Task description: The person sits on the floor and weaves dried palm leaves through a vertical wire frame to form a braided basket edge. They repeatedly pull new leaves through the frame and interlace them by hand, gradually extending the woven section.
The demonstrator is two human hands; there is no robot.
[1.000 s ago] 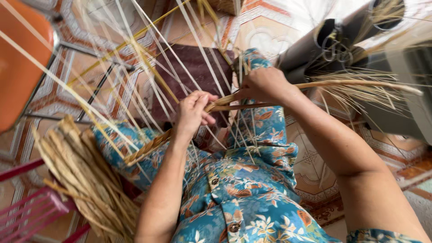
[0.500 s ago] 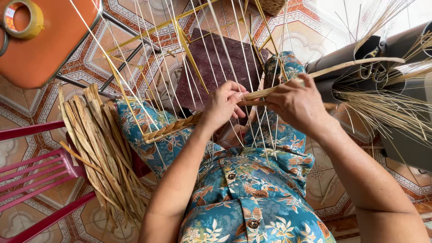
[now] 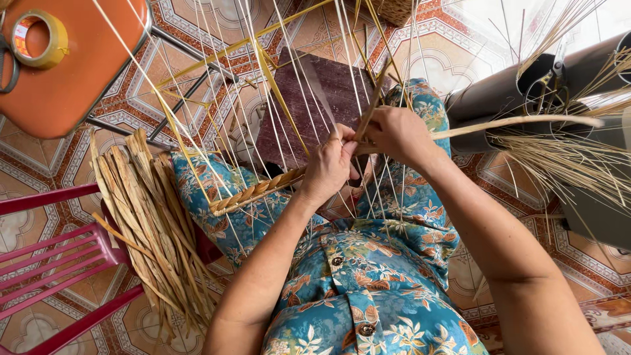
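The left hand (image 3: 328, 167) is closing its fingers around the working end of a braided straw band (image 3: 256, 192), pinching it against the upright cane stakes (image 3: 289, 98) just where the plait is ending. The right hand (image 3: 397, 135) is gripping a flat straw strand (image 3: 513, 122) between thumb and fingers, the strand running out to the right toward the dark tubes (image 3: 513, 92). Both hands are narrow and occupied — neither is open — and they are nearly touching over the person's lap, above the blue floral knees.

The weave in progress is resting on the lap, its stakes fanning up and away over a dark purple board (image 3: 328, 98). The strand is looking light, thin and pliant, the kind of thing that is bending readily yet likely creasing or splitting if folded too sharply; the stakes are looking springier and stiffer, likely flicking back when released. The best hold seems to be close to the weaving point, where strand and stake are crossing — further out the strand is flopping freely.

A bundle of flat dried straw (image 3: 151, 217) is lying at the left edge of the lap, leaning over a red plastic stool (image 3: 59, 263). An orange seat (image 3: 79, 72) at the upper left is carrying a roll of yellow tape (image 3: 39, 38). Loose pale fibres (image 3: 565, 154) are spilling out at the right.
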